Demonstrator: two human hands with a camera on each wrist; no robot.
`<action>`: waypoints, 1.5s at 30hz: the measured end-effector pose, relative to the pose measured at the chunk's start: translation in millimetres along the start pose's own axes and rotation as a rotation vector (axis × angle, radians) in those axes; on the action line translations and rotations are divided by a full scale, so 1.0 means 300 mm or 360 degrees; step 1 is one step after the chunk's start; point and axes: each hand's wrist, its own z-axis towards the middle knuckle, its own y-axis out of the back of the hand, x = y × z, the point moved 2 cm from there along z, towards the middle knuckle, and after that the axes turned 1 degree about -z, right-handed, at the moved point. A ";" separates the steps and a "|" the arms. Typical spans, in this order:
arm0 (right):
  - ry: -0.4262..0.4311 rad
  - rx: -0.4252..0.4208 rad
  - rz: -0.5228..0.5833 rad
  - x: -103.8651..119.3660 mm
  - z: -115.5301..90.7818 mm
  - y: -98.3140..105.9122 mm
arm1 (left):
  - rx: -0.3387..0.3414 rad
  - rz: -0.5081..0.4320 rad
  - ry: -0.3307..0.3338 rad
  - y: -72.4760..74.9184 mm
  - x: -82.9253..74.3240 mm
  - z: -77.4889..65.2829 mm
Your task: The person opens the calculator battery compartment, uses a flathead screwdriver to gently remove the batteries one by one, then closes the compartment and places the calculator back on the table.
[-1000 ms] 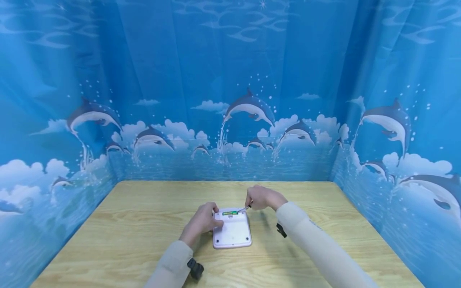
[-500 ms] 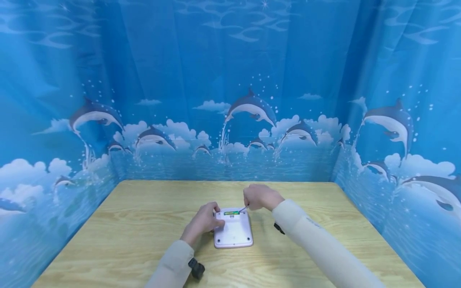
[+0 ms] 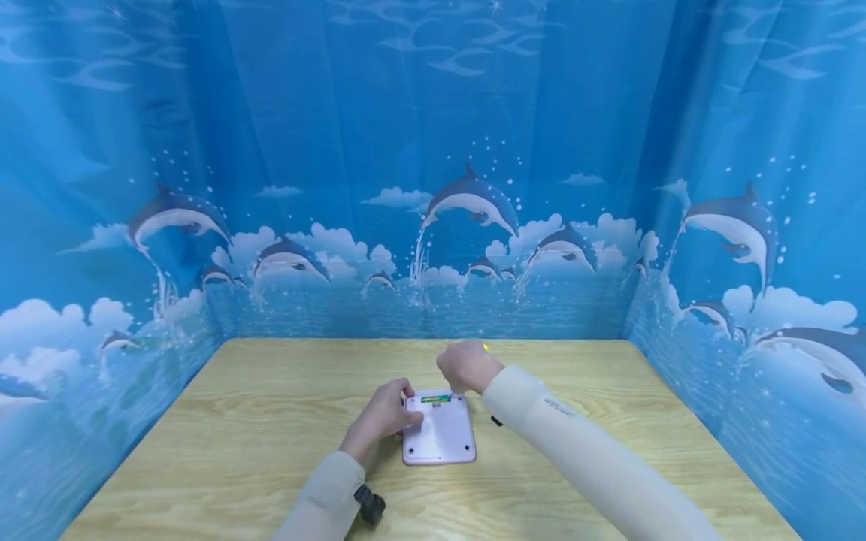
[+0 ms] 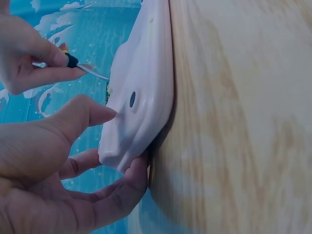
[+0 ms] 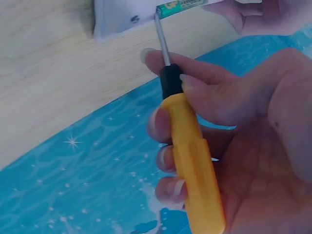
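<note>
Head view now: right hand [image 3: 467, 366] masks most of screwdriver [image 3: 485, 348]; lettering [image 3: 558, 408] on right sleeve [image 3: 598, 454] too small to read.

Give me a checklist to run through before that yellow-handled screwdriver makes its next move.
1. Left hand holding the white battery-powered device by its edge: ok.
2. Right hand gripping the yellow-handled screwdriver: ok.
3. Metal tip at one end of the green battery: ok.
4. Tip wedged under the battery: cannot tell, too small to see.
5. Battery out of the device: not ok, it lies inside.
</note>
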 end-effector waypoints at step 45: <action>0.0299 -0.0060 0.1118 -0.198 0.016 -0.232 | 0.0014 -0.0045 -0.0002 -0.001 -0.008 -0.005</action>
